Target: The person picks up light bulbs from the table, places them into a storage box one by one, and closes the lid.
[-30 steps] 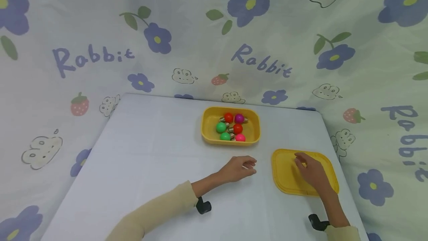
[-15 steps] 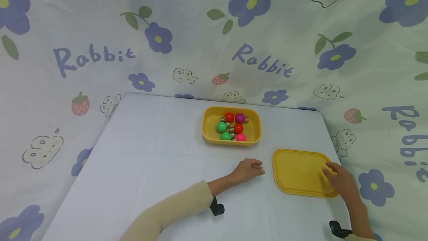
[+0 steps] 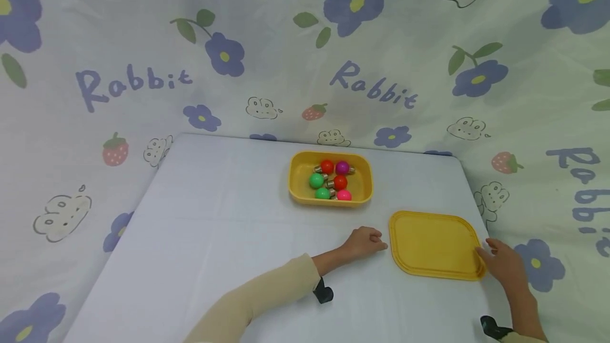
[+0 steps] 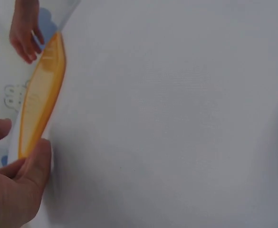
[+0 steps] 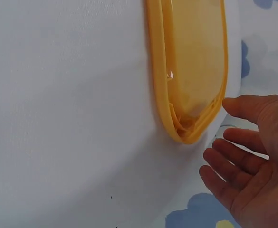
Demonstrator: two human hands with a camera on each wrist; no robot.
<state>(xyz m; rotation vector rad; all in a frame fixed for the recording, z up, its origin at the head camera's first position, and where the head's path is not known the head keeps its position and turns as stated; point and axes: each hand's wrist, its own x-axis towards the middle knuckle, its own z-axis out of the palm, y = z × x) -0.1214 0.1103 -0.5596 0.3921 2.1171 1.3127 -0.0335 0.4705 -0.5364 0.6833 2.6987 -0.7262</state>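
A flat yellow lid (image 3: 436, 245) with a raised rim lies at the right side of the white table. My left hand (image 3: 361, 243) is just off its left edge, fingers loosely bent and holding nothing. In the left wrist view, that hand's thumb and fingers overlap the near end of the lid (image 4: 43, 90). At the opposite edge is my right hand (image 3: 507, 264), its fingers spread and relaxed. The right wrist view has the right thumb (image 5: 243, 107) right at the rim of the lid (image 5: 198, 61), with the other fingers below and outside it.
Behind the hands stands a yellow box (image 3: 297, 197) containing several small round bulbs (image 3: 340, 182), red, green, pink and purple, with metal screw bases. A patterned cloth (image 3: 267, 57) hangs behind and beside the white table (image 3: 214, 200). The lid's right end is close to the table edge.
My left hand has moved right to the lid's left edge. My right hand has gone from above the lid outward to its right edge. Lid and box stay in place.
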